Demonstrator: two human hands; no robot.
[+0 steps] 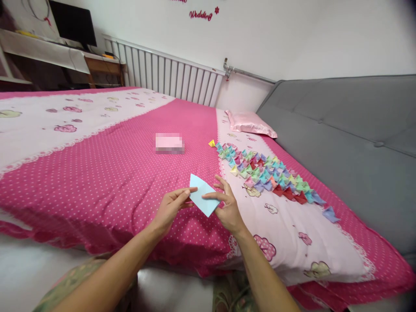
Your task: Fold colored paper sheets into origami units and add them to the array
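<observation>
A light blue sheet of paper is held up between my two hands, over the front part of the bed. My left hand pinches its left corner between thumb and fingers. On the right side, my right hand grips the paper, with the index finger lying across its face and the other fingers raised. The paper looks tilted, and I cannot tell whether it is folded. Beyond my right hand, several small folded paper boats in many colours lie in slanting rows on the bed.
A pink bedspread with dots and leaf prints covers the bed. A blurred pink block lies on it. Farther back are a pink pillow, a grey headboard, a white radiator and a desk with a monitor.
</observation>
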